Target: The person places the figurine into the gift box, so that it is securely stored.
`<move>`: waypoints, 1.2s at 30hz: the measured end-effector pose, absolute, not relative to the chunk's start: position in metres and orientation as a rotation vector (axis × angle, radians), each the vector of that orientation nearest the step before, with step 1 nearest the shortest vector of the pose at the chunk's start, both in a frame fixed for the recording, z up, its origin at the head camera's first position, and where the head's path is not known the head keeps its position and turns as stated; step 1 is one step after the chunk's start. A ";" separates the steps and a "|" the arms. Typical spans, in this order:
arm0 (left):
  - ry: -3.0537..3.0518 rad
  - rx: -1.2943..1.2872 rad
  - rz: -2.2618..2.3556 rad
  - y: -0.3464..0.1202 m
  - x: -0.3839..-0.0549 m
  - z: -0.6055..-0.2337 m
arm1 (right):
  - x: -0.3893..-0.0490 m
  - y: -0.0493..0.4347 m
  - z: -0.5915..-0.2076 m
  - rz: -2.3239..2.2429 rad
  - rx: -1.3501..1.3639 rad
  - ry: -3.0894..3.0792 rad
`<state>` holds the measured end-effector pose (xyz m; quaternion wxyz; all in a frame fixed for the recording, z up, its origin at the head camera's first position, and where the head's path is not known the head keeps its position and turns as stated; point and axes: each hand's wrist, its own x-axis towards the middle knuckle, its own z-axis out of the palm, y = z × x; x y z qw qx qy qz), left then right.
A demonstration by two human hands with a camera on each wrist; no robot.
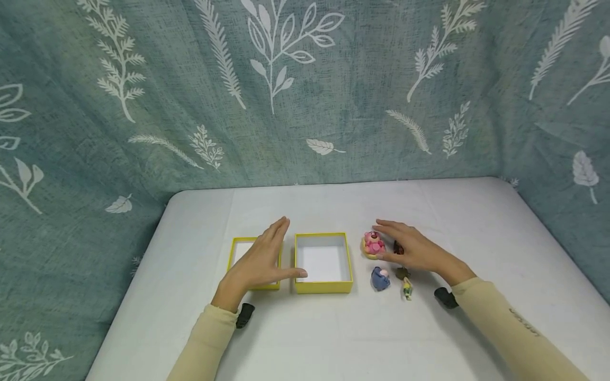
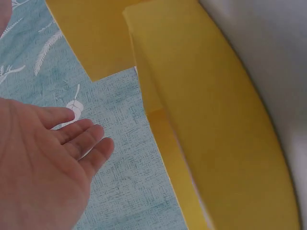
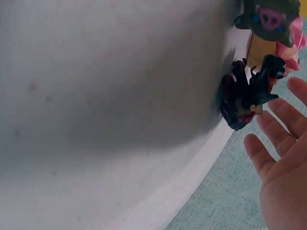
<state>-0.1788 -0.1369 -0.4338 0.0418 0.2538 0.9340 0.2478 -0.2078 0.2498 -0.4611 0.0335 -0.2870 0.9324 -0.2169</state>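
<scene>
My left hand [image 1: 259, 263] hovers over a shallow yellow-rimmed box part [image 1: 234, 248], its thumb reaching toward the deeper yellow box [image 1: 324, 287] with a white inside. In the left wrist view the fingers are spread and hold nothing. On the right, my right hand [image 1: 412, 247] is held above several small toy figures, fingers extended. A pink bear figure [image 1: 374, 244] lies by its fingertips. Partly under the palm is a dark figure [image 3: 244, 96]. Nearer me are a blue figure [image 1: 379, 279], a pig-faced figure [image 3: 271, 20] and a small yellow-green figure [image 1: 407, 289].
A white cloth covers the table [image 1: 333, 338]. Behind it hangs a green-blue curtain [image 1: 362, 132] with a white leaf print. Black straps or devices [image 1: 245, 315] sit at both wrists.
</scene>
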 end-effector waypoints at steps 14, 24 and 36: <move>2.781 0.756 0.691 -0.131 -0.177 -0.440 | -0.208 0.249 -0.465 -0.620 -0.854 2.880; 2.790 0.788 0.674 -0.129 -0.178 -0.448 | -0.209 0.244 -0.468 -0.598 -0.895 2.904; 2.818 0.820 0.703 -0.130 -0.178 -0.452 | -0.215 0.243 -0.471 -0.576 -0.876 2.936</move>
